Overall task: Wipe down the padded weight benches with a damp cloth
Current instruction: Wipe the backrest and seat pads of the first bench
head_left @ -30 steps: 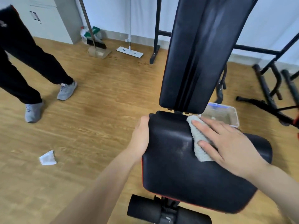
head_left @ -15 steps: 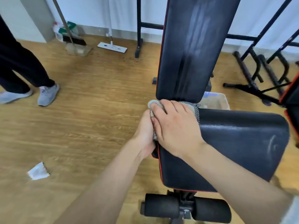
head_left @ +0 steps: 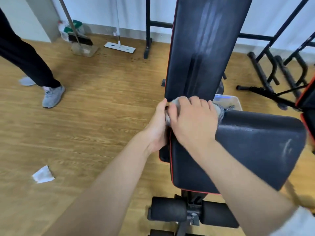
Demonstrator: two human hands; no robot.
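Observation:
A black padded bench stands before me, its seat pad (head_left: 247, 150) edged in red and its backrest (head_left: 201, 48) raised steeply with pale wipe streaks. My right hand (head_left: 192, 123) lies over a grey cloth (head_left: 219, 109) at the seat's far left corner, fingers curled over the cloth where seat and backrest meet. Most of the cloth is hidden under that hand. My left hand (head_left: 157, 126) grips the seat's left edge right beside it, thumb up against the backrest's lower corner.
A clear plastic tub (head_left: 233, 101) sits on the floor behind the seat. Black foam rollers (head_left: 168, 212) are at the bench foot. Another person's legs (head_left: 39, 74) stand at the left. A white scrap (head_left: 43, 174), a broom (head_left: 80, 38), a flat mop (head_left: 119, 46) and black racks (head_left: 276, 79) are around.
My right hand slid the cloth from the middle of the seat to its far left corner, next to my left hand. My view moved left and closer; the other person's feet shifted left.

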